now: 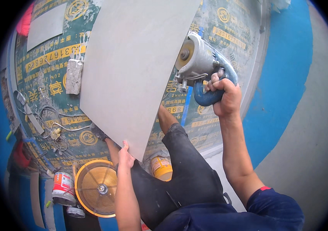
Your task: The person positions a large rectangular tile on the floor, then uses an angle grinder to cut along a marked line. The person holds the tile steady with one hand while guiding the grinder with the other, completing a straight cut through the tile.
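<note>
A large pale grey tile (133, 65) stands tilted in front of me, its lower corner near my knee. My left hand (126, 157) grips that lower corner. My right hand (222, 94) is shut on the blue handle of a handheld cutting saw (200, 67). The saw's round blade faces the tile's right edge, close beside it. My legs in dark trousers (183, 173) are below the tile, and a bare shin shows behind it.
A green printed sheet (52, 57) covers the floor. On it lie a grey block (73, 76), tangled wires (52, 127), a small tile piece (46, 25). A round yellow fan (96, 188), a can (63, 188) and a yellow jar (161, 168) stand near my legs. Blue wall at right.
</note>
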